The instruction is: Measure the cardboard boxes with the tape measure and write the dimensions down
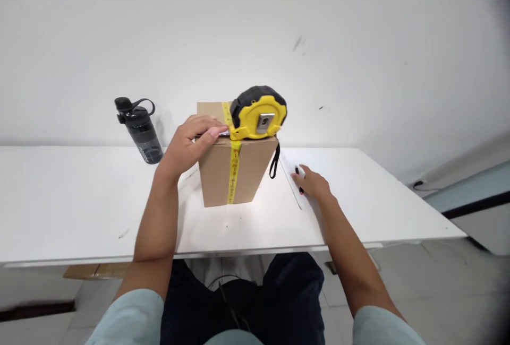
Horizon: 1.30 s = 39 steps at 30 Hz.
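Observation:
A brown cardboard box (217,175) with yellow printed tape (233,175) stands on the white table. On its top sits a yellow and black tape measure (263,117), its black wrist strap (274,162) hanging down the box's right side. My left hand (195,140) is at the box's upper left edge, thumb and fingers pressed over a short pale strip that runs to the tape measure's mouth. My right hand (314,183) is closed around a black and white pen (300,180) with a reddish end, over white paper (290,175) lying right of the box.
A dark, see-through water bottle (141,130) with a looped lid stands left of the box. Behind the table (79,201) rises a white wall (255,26). A cable with a plug (418,184) is beyond the table's right edge. The table's front edge lies just above my legs.

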Motion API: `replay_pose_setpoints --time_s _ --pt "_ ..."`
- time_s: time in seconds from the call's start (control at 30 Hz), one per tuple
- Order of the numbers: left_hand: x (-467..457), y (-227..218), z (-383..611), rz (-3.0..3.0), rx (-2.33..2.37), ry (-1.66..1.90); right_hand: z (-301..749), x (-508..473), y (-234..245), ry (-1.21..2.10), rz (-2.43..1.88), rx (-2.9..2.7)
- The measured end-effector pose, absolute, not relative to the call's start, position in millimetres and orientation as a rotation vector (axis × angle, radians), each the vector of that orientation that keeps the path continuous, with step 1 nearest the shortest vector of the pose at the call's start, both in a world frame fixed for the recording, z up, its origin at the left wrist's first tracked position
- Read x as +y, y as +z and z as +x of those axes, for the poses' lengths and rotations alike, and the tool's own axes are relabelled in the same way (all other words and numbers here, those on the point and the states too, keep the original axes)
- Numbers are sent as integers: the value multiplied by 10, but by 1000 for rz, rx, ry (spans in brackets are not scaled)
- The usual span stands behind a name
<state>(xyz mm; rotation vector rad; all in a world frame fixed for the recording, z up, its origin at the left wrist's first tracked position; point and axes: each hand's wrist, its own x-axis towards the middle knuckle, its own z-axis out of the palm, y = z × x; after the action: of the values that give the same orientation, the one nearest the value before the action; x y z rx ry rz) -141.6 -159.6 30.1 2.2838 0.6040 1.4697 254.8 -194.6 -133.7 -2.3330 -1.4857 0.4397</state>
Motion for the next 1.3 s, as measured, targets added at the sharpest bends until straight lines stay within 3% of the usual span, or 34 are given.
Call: replay_pose_setpoints --time_s 0.53,0.73,1.0,1.3 --pt "-1390 245 -1368 2304 342 1687 2987 -1825 -1626 541 -1421 -1131" --pt "-1420 235 -1378 2303 390 1683 2792 -1777 -1747 405 -1437 -1074" --pt "-1415 232 -1356 2283 382 1686 2723 -1715 -1765 611 -1501 -1097" --pt "-1389 222 -1365 2306 376 1682 2729 -1777 -1715 551 -1615 -1119"
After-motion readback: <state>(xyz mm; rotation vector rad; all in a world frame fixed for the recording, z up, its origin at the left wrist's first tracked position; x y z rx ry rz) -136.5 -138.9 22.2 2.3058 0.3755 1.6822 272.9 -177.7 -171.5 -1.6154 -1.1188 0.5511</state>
